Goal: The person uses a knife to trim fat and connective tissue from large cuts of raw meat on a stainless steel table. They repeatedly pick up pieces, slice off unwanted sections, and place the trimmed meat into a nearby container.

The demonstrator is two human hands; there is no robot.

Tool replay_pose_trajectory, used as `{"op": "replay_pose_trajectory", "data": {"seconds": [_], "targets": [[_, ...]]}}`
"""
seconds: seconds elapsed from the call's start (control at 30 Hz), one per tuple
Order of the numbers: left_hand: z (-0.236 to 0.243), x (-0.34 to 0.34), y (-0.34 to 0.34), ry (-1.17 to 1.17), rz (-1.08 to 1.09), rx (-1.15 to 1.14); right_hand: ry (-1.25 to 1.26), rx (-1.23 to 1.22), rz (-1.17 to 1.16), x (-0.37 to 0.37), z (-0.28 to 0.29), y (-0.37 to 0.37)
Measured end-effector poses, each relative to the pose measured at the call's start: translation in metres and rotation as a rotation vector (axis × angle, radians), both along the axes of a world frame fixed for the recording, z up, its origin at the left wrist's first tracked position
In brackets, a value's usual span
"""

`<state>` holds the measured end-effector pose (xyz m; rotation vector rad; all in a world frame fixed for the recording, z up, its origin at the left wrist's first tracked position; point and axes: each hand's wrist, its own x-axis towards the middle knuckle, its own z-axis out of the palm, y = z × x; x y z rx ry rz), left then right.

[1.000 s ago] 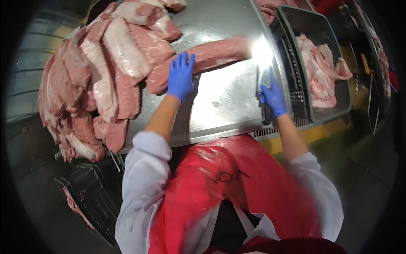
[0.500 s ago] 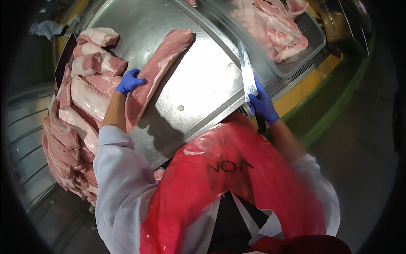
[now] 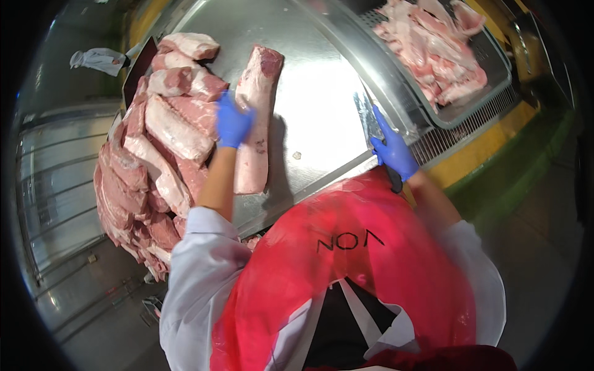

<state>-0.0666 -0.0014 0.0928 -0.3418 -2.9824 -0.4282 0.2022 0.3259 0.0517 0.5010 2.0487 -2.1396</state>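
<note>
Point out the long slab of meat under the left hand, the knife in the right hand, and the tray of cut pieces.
slab of meat [image 3: 252, 162]: head view, lower half of its pale fatty top.
knife [image 3: 367, 115]: head view, flat of the blade.
tray of cut pieces [image 3: 495, 71]: head view, its right rim.

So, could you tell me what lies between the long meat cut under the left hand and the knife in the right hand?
In the head view, only bare steel table separates the long meat cut from the knife.
</note>
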Motion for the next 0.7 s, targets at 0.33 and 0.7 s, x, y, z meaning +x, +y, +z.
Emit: {"op": "replay_pose_trajectory", "data": {"seconds": [0.33,0.7], "targets": [[-0.002,0.008,-0.056,-0.363,0.274,-0.511,-0.065,0.069,0.08,-0.016,0.005,0.001],[-0.023,0.063,-0.053,-0.028,0.184,-0.564,0.222,0.298,0.292,-0.034,-0.06,-0.009]]}}
